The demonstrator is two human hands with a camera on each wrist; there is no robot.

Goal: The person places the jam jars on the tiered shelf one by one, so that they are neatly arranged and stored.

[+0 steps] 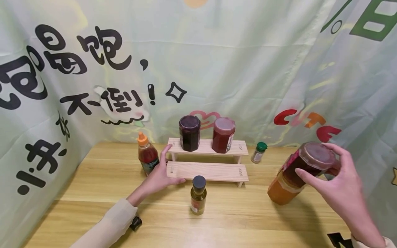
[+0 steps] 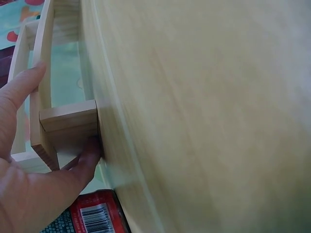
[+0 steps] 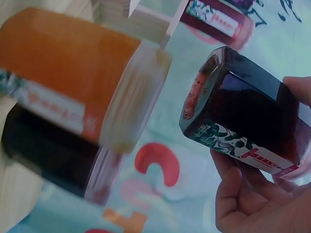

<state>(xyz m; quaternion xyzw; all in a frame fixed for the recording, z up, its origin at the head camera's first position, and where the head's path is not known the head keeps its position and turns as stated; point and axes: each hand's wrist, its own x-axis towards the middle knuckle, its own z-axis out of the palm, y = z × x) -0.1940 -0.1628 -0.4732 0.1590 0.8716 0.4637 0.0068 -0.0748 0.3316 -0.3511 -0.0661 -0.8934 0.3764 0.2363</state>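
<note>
My left hand (image 1: 158, 178) grips the left end of a two-step wooden rack (image 1: 206, 171). In the left wrist view, the thumb presses the step's face while fingers curl around the end support. On the upper step stand a dark jam jar (image 1: 190, 135) and a red jam jar (image 1: 223, 137). Over at the right, my right hand (image 1: 344, 182) holds another dark jam jar (image 3: 252, 111) by its lid end, raised and tilted. An orange jar (image 1: 282, 189) stands below it in the head view. Beside that orange jar, the right wrist view shows one more dark jar (image 3: 48, 150).
A squeeze bottle with an orange cap (image 1: 147, 155) stands left of the rack, close to my left hand. In front of the rack is a dark-capped bottle (image 1: 198, 196). A small green-capped shaker (image 1: 258, 153) stands to its right. Printed cloth (image 1: 217, 69) hangs behind the table.
</note>
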